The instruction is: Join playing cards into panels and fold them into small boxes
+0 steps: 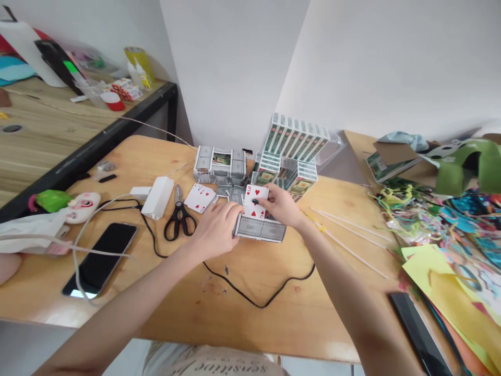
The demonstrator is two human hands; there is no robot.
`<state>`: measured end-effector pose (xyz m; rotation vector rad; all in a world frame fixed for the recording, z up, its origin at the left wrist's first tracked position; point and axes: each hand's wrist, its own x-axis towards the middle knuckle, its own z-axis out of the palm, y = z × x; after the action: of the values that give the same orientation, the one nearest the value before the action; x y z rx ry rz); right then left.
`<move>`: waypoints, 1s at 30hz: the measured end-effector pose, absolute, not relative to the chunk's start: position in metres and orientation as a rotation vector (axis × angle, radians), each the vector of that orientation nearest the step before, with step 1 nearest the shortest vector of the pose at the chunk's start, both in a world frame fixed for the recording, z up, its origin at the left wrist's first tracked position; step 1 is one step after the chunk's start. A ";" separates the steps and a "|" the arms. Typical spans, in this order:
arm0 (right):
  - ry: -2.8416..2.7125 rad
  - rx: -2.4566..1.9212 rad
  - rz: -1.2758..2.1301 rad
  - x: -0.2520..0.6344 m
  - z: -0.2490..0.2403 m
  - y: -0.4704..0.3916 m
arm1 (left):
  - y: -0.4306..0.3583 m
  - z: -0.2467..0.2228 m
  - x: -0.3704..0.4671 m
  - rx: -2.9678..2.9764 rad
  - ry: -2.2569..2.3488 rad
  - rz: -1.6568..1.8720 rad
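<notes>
My right hand (281, 204) is closed on a playing card, the three of hearts (256, 196), with a small black spot near its middle. The card stands above a long grey block covered in patterned card backs (260, 228). My left hand (219, 227) has its fingers bent over the left end of that block. More cards (199, 197) lie face up left of the block. Behind them sits a larger box-like piece made of grey-backed cards (221, 163). Green-and-white card boxes (295, 137) stand in a row at the back, with others below.
Black scissors (180, 216), a white power strip (157, 197) and a phone (100, 258) lie left. A black cable (250, 300) loops in front of me. White sticks (352, 235), coloured scraps (426, 209) and yellow paper (450, 287) lie right.
</notes>
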<state>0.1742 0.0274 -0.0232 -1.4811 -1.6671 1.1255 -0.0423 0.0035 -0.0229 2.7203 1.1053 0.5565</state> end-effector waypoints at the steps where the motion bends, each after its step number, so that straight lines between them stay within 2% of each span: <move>1: -1.668 -1.482 1.126 0.174 -0.024 0.027 | 0.004 -0.022 -0.042 2.720 1.109 0.547; 10: -1.699 -1.493 1.012 0.173 -0.019 0.027 | 0.008 -0.028 -0.042 2.715 1.053 0.606; 18: -1.539 -1.365 1.274 0.181 -0.015 0.024 | 0.013 -0.035 -0.051 2.795 0.906 0.745; 30: -1.420 -1.442 1.229 0.181 -0.029 0.025 | 0.022 -0.041 -0.058 2.880 0.766 0.873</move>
<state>0.1806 0.0252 -0.0286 -1.4418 -1.4201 1.2286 -0.0578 0.0220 -0.0408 2.8800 0.7659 0.8729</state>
